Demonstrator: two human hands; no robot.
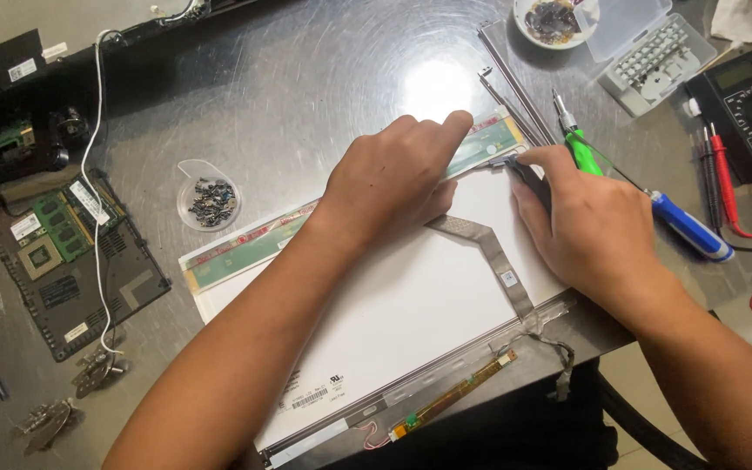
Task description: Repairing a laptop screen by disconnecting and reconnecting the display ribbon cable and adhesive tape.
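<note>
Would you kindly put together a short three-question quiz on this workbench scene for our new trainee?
1. True or false: the left hand presses on the green circuit strip along the top edge of the white display panel.
2. Which lies nearest the right hand? A) the small clear dish of screws B) the green-handled screwdriver C) the green memory modules
3. Fill in: a flat grey ______ cable runs diagonally across the panel's back.

Key: 1 true; 2 B; 3 ribbon.
</note>
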